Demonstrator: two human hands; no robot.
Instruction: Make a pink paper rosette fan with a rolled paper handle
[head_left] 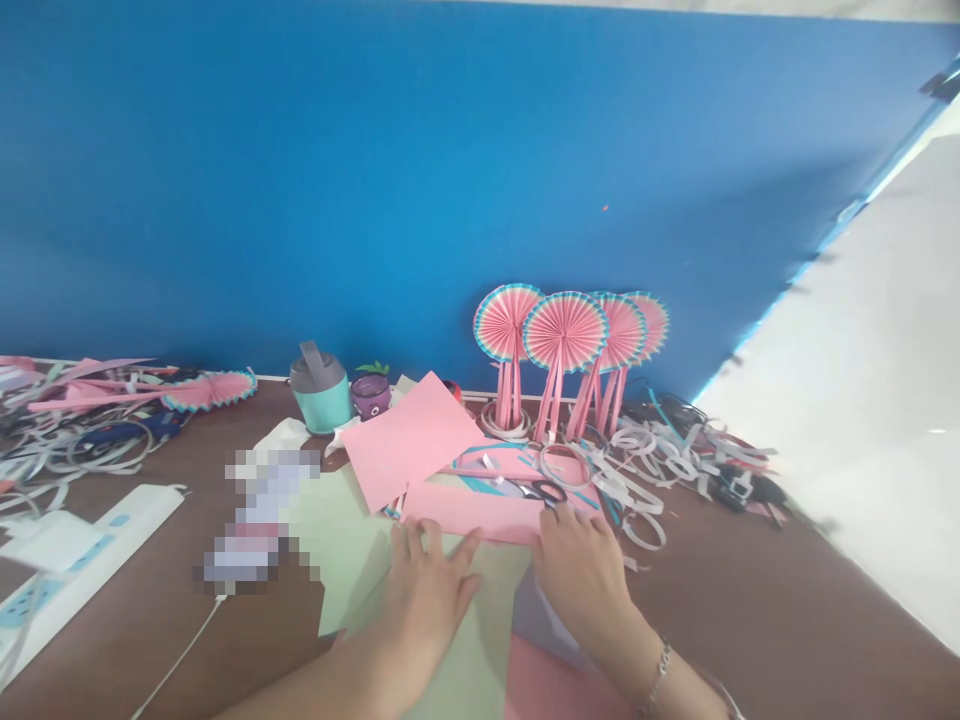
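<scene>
My left hand (426, 590) lies palm down with its fingers spread, the tips pressing on a long strip-shaped piece of pink paper (474, 512). At the right end of that paper, my right hand (583, 562) has its fingers curled in against the edge; the fingertips are partly hidden. Beneath both hands are pale green sheets (480, 610), with more pink paper (551, 685) and a greyish sheet below. Just beyond my right hand are the dark handles of scissors (551, 491). A loose pink sheet (412, 440) rests at an angle behind my left hand.
Several pink pleated paper fans (565, 335) stand against the blue partition (375, 180). Curled white paper strips (645, 470) lie at right. A teal cup (322, 400), a purple pot (370, 396), a blurred-out object (259, 520) with a cable and a power strip (124, 545) are at left.
</scene>
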